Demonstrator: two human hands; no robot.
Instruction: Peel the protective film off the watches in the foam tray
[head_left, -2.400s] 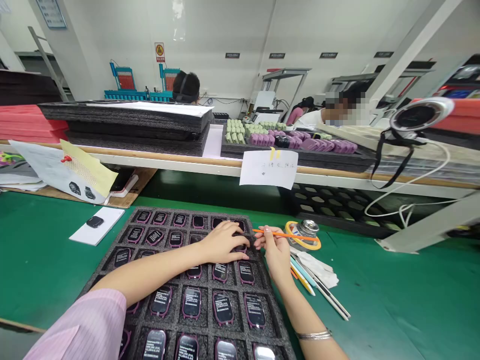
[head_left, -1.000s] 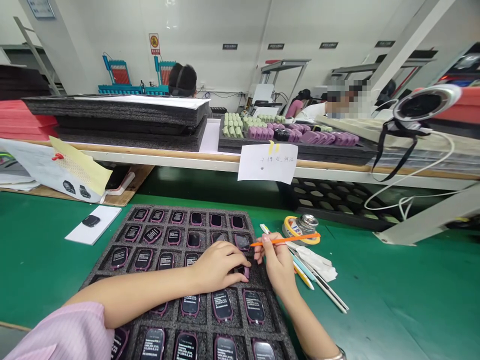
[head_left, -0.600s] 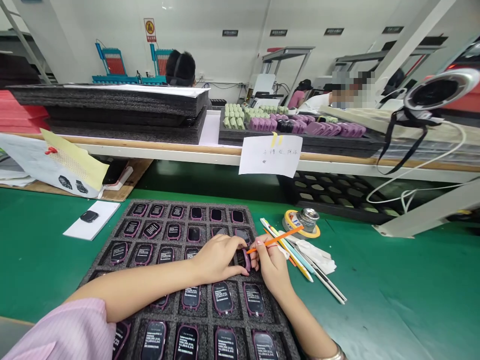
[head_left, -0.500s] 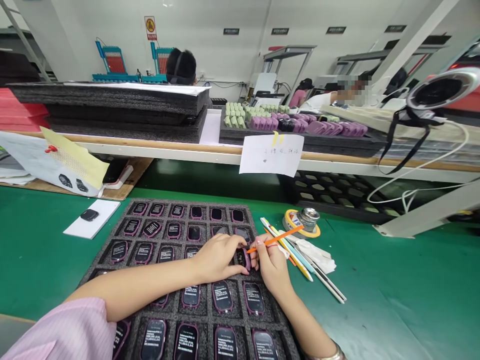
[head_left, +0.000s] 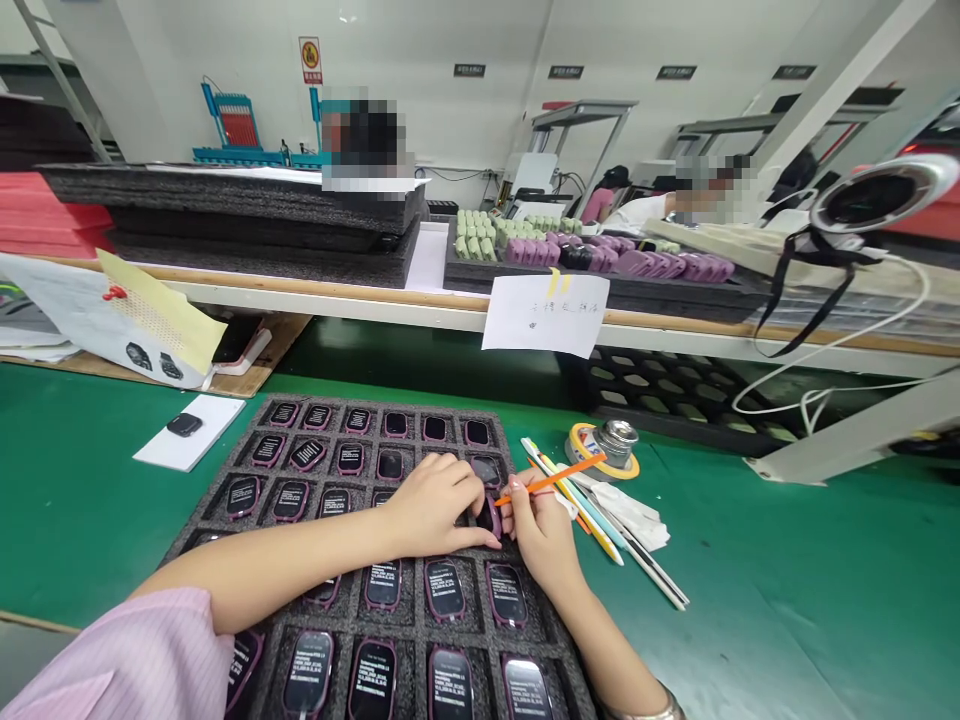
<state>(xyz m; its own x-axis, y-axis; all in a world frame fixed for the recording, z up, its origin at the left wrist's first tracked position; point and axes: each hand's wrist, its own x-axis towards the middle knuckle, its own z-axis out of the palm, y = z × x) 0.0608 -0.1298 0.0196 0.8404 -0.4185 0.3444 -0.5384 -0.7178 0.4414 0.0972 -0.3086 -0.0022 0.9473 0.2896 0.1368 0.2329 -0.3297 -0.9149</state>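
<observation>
A dark foam tray (head_left: 482, 572) holds rows of smartwatches with purple frames, many showing white text on their screens. My left hand (head_left: 439, 505) reaches across the tray, its fingers and thumb closed around one smartwatch (head_left: 492, 516) in the right-hand column. Most of that watch is hidden behind the fingers. Close against its right edge, my right hand (head_left: 538, 522) pinches a thin orange stick (head_left: 574, 468). One end of the stick meets the watch's upper right side, and the other points up to the right.
Right of the tray lie several pens and sticks (head_left: 592, 515), a crumpled white tissue (head_left: 634, 512) and a yellow tape roll (head_left: 626, 468) with a metal-topped jar. A black watch body (head_left: 184, 425) rests on white paper at left. A shelf (head_left: 360, 305) spans the back; people sit beyond.
My left fingers have drawn back and curled over the watch's upper part, while the thumb stays at its lower edge. The orange stick remains at nearly the same spot. The view has shifted slightly.
</observation>
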